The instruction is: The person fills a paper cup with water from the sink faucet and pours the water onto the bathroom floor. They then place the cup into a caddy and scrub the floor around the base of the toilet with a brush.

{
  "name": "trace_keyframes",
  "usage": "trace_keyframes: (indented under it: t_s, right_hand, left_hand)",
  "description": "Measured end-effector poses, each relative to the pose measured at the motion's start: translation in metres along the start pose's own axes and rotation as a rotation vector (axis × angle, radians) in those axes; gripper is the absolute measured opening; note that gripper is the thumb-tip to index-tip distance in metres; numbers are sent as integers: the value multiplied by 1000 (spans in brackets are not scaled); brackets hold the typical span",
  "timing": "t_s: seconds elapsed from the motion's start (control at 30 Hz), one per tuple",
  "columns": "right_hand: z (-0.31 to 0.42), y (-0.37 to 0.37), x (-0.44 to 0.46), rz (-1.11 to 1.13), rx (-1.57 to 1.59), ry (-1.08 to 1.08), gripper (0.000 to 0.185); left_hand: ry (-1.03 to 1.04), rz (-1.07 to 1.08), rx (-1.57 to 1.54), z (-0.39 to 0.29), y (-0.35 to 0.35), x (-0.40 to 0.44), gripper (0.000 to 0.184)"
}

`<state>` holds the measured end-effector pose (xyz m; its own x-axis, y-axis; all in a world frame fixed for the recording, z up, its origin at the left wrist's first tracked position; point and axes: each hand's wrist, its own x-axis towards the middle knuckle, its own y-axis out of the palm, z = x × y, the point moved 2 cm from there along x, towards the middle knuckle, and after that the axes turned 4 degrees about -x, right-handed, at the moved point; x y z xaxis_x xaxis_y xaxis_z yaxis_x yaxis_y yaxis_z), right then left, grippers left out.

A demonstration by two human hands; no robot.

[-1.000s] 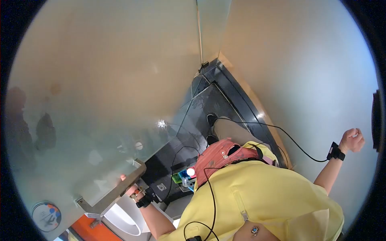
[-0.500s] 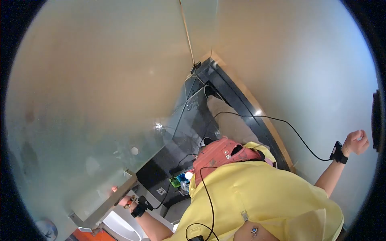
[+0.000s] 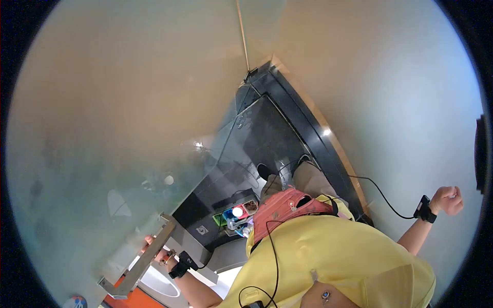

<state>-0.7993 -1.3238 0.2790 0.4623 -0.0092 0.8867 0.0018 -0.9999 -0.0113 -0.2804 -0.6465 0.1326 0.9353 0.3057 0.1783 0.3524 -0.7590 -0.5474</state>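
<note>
At lower left, the left hand point(image 3: 161, 255) grasps the handle point(image 3: 145, 263), apparently for purchase on the glass panel point(image 3: 102, 154); at right, the right hand point(image 3: 448, 200) is loosely clenched.

Dark tiled floor point(image 3: 257, 133) observed, bordered by a black curb point(image 3: 303, 118) with a tan edge strip point(image 3: 336, 146). Frosted glass panel point(image 3: 118, 102) stands left; pale wall point(image 3: 390, 92) right, reflecting bluish light.
</note>
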Motion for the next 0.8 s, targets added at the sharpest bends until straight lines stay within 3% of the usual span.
trace_keyframes:
  t_s: [0.03,0.1,0.3,0.33,0.43,0.47,0.57,0.63,0.73,0.8]
  right_hand:
    - [1,0,-1,-25,-6,-23,19]
    - [-10,5,-11,-11,6,4,19]
    - [-30,6,-17,-43,-41,-51,20]
    - [-33,7,-19,-45,-48,-67,20]
    - [-37,11,-21,-61,-12,-63,20]
    - [-37,15,-22,-70,4,-55,20]
    - [-46,15,-22,-15,-40,-67,20]
    - [-34,12,-14,7,-79,-47,19]
    - [-26,9,-9,-9,-105,-33,18]
    - [-22,8,-6,-45,-54,-31,18]
  left_hand:
    - [3,-1,-2,-7,7,-2,40]
    - [88,-224,90,-15,13,-10,44]
    - [110,-62,112,18,-9,12,49]
    - [67,-200,-84,10,1,3,49]
    - [159,-228,81,25,-7,12,47]
    - [-29,-95,152,29,-14,15,42]
    - [-9,-139,-96,13,-3,5,38]
    - [9,-223,-33,9,0,5,34]
    - [-36,-221,-6,39,-4,17,31]
    - [22,-177,-39,21,3,11,32]
